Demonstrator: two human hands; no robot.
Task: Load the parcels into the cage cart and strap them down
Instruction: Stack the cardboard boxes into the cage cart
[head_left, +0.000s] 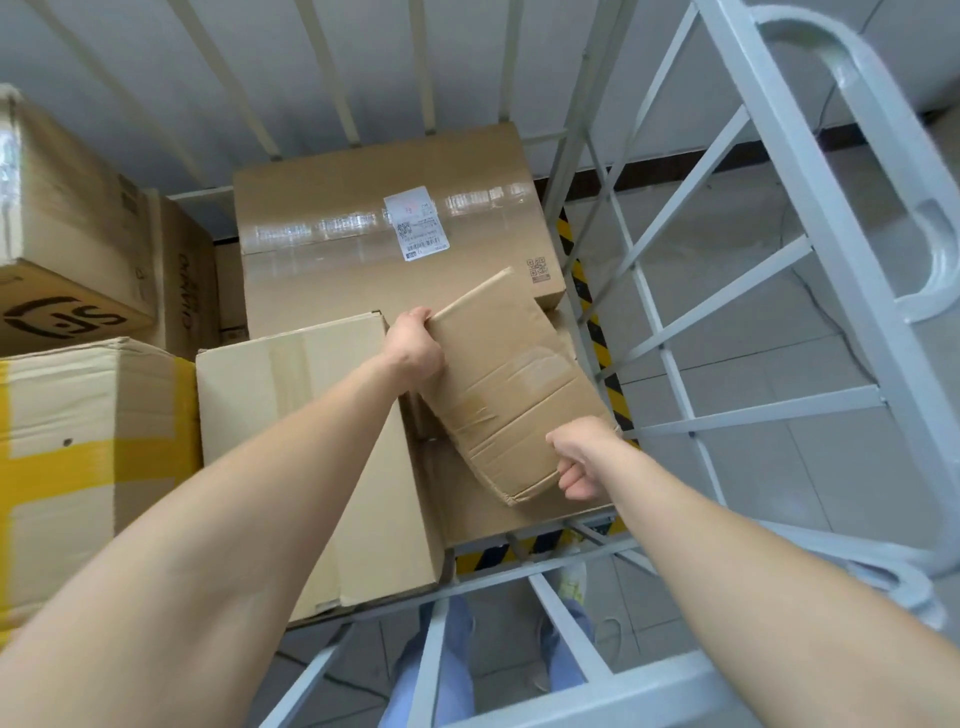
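A small brown cardboard parcel (511, 384) with worn tape sits tilted inside the white cage cart (727, 291), over a flat box on the cart floor. My left hand (413, 345) grips its far left corner. My right hand (584, 457) holds its near right corner, fingers curled under the edge. Behind it lies a large brown box (337, 244) with a white shipping label. A pale cardboard box (306, 415) stands to the left of the small parcel, under my left forearm.
Outside the cart on the left stand a box with yellow tape (93, 457) and stacked boxes with black print (67, 249). White cage bars close the right side and the near side (571, 696). Yellow-black floor tape (597, 332) runs under the cart.
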